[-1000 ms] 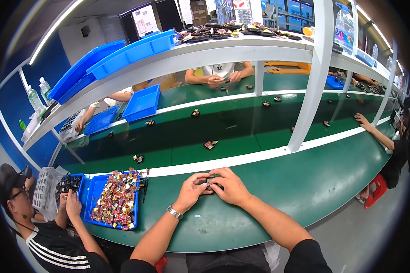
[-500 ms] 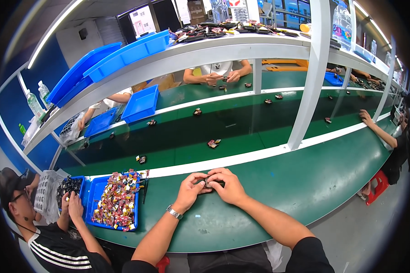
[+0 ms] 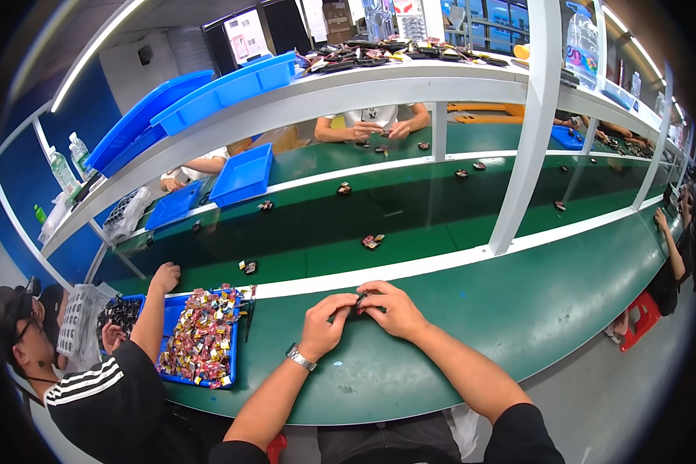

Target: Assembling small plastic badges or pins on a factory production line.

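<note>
Over the green worktop, my left hand and my right hand meet fingertip to fingertip. Both pinch a small dark part; the fingers cover most of it, so its exact kind does not show. A watch with a metal band sits on my left wrist. Left of my forearm stands a blue tray heaped with small pieces bearing red, yellow and white labels. Thin black strips stick out by its right edge.
Beyond a white rail, a green conveyor belt carries scattered small pieces. A white post rises at its near edge. At left, a co-worker's arm reaches over the tray toward the belt. Other people sit across and at far right.
The left co-worker has stretched one arm out to the belt. Pieces on the belt have shifted slightly right. My fingers have changed their hold, and the dark part now shows upright between them.
</note>
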Demonstrator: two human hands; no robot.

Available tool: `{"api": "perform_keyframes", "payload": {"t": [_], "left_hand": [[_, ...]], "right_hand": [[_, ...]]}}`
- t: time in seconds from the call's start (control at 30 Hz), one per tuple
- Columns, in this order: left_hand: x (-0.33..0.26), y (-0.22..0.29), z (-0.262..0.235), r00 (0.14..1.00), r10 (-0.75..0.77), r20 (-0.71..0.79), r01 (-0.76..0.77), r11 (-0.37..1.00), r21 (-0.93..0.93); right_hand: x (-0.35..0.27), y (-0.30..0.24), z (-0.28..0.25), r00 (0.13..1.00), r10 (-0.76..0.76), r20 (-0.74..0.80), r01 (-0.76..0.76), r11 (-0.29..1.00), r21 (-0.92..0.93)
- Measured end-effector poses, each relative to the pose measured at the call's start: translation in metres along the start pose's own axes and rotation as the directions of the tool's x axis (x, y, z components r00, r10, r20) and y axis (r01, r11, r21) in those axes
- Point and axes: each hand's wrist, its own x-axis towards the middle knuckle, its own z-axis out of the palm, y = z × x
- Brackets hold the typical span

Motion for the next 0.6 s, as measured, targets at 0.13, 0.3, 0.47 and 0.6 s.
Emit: {"api": "perform_keyframes", "payload": {"t": [0.13, 0.3, 0.47, 0.6], "left_hand": [[-0.001, -0.006, 0.014, 0.986, -0.169, -0.007, 0.159, 0.937, -0.311], [0.001, -0.022, 0.004, 0.960, -0.278, -0.041, 0.249, 0.907, -0.341], [0.004, -0.043, -0.009, 0.911, -0.399, -0.102, 0.356, 0.888, -0.292], [0.004, -0.040, -0.010, 0.889, -0.449, -0.085, 0.431, 0.886, -0.173]], "right_hand": [[-0.001, -0.001, -0.001, 0.999, 0.031, 0.010, -0.031, 1.000, 0.004], [0.009, 0.011, -0.027, 0.954, 0.269, -0.131, -0.257, 0.961, 0.103], [-0.005, 0.067, -0.124, 0.701, 0.560, -0.440, -0.702, 0.651, -0.290], [-0.012, 0.070, -0.161, 0.625, 0.612, -0.484, -0.780, 0.476, -0.406]]}}
